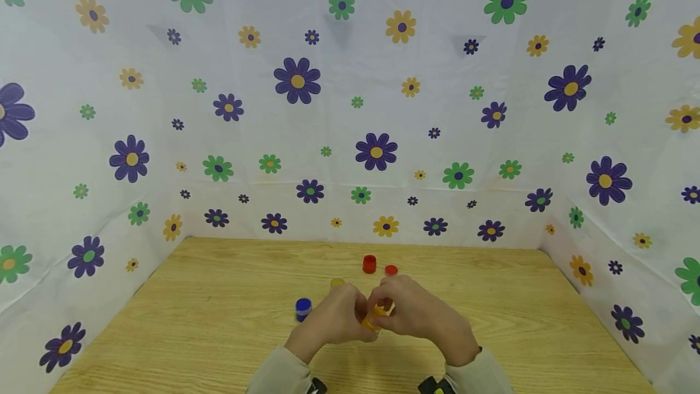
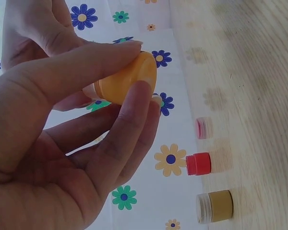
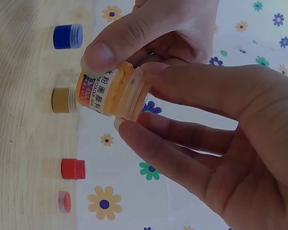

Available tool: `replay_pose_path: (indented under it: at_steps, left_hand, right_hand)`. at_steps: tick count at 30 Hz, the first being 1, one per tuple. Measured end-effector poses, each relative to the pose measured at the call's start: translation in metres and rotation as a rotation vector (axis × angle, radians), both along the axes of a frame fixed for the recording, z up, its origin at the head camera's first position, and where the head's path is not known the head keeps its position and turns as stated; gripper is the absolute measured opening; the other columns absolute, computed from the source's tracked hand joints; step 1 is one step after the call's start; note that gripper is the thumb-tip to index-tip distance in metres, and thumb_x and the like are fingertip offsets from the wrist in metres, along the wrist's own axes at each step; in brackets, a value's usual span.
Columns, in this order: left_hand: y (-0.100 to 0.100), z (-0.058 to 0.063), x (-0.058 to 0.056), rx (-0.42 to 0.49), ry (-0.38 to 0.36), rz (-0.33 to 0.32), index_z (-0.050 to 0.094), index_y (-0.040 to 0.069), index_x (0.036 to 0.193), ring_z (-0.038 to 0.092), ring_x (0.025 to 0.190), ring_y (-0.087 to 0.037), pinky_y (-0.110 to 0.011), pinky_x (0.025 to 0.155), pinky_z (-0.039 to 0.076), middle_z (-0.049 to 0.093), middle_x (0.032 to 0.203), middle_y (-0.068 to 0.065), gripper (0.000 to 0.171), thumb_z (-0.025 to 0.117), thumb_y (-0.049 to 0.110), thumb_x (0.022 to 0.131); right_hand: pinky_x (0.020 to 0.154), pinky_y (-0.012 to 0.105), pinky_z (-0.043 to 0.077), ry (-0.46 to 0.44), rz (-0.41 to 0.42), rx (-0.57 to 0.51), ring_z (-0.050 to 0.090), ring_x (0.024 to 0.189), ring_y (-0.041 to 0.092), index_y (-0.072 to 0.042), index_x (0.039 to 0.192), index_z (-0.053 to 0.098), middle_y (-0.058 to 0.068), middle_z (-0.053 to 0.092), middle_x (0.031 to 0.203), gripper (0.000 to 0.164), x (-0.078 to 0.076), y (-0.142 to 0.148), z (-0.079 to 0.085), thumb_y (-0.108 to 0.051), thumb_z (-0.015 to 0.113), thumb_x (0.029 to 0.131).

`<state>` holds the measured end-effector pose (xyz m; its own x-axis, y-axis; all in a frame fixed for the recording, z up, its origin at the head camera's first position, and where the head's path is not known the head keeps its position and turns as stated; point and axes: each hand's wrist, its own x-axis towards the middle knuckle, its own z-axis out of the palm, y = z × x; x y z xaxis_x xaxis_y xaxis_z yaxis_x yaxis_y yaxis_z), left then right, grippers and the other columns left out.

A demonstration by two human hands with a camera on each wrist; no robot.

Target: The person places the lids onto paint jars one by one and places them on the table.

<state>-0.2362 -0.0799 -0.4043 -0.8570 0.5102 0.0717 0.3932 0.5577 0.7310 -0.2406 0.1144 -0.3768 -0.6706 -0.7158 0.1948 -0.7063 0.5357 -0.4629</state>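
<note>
Above the table, both hands hold a small paint jar (image 3: 102,91) of orange paint with a printed label. My left hand (image 1: 340,316) grips the jar's body between thumb and fingers. My right hand (image 1: 415,312) pinches the clear lid (image 3: 136,96) at the jar's other end, thumb and fingertips on its rim. The jar is tilted onto its side between the hands. In the head view, fingers hide most of it.
A blue paint jar (image 1: 303,309) stands left of the hands. Beyond them are a dark yellow jar (image 1: 337,283), a red jar (image 1: 369,264) and, right of that, a small red lid (image 1: 391,270). Flower-printed cloth (image 1: 328,120) encloses the wooden table (image 1: 219,297) at the back and sides.
</note>
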Motion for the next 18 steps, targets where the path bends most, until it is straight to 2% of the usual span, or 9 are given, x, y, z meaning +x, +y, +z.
replay_pose_path:
  at_steps: [4, 8, 14, 18]
  left_hand:
    - [0.0004, 0.0008, 0.0006, 0.005, -0.004, -0.001, 0.079, 0.009, 0.077, 0.053, 0.054, -0.006, -0.02, 0.051, 0.045, 0.071, 0.065, 0.003, 0.011, 0.089, 0.007, 0.073]
    - [0.0002, 0.0011, -0.0001, 0.008, -0.004, -0.006, 0.079, 0.009, 0.078, 0.058, 0.056, -0.005, -0.021, 0.053, 0.048, 0.073, 0.067, 0.002, 0.011, 0.089, 0.006, 0.074]
    - [-0.0004, 0.0007, -0.0013, 0.004, -0.003, -0.004, 0.079, 0.009, 0.078, 0.06, 0.057, -0.006, -0.021, 0.055, 0.05, 0.074, 0.068, 0.002, 0.011, 0.089, 0.006, 0.073]
    - [-0.0004, -0.0003, -0.0015, 0.007, 0.0, -0.008, 0.08, 0.007, 0.08, 0.063, 0.059, -0.006, -0.02, 0.057, 0.053, 0.075, 0.07, 0.001, 0.011, 0.089, 0.006, 0.073]
  right_hand:
    - [0.069, 0.019, 0.053, -0.002, -0.017, 0.002, 0.061, 0.076, 0.012, -0.009, 0.096, 0.079, -0.001, 0.072, 0.085, 0.007, 0.0001, 0.0, 0.0011, -0.013, 0.08, 0.09]
    - [0.069, 0.017, 0.051, -0.003, -0.007, -0.005, 0.063, 0.076, 0.01, -0.008, 0.096, 0.079, 0.0, 0.074, 0.087, 0.008, -0.0005, 0.0003, 0.0021, -0.015, 0.079, 0.091]
    - [0.077, 0.023, 0.058, 0.013, 0.014, -0.017, 0.068, 0.085, 0.009, -0.009, 0.1, 0.079, 0.001, 0.078, 0.095, 0.01, -0.0004, 0.0024, 0.0031, -0.016, 0.077, 0.093]
    - [0.08, 0.027, 0.061, -0.024, 0.016, -0.034, 0.069, 0.091, 0.013, -0.011, 0.1, 0.079, 0.001, 0.076, 0.096, 0.009, 0.0009, 0.0039, 0.0034, -0.011, 0.078, 0.091]
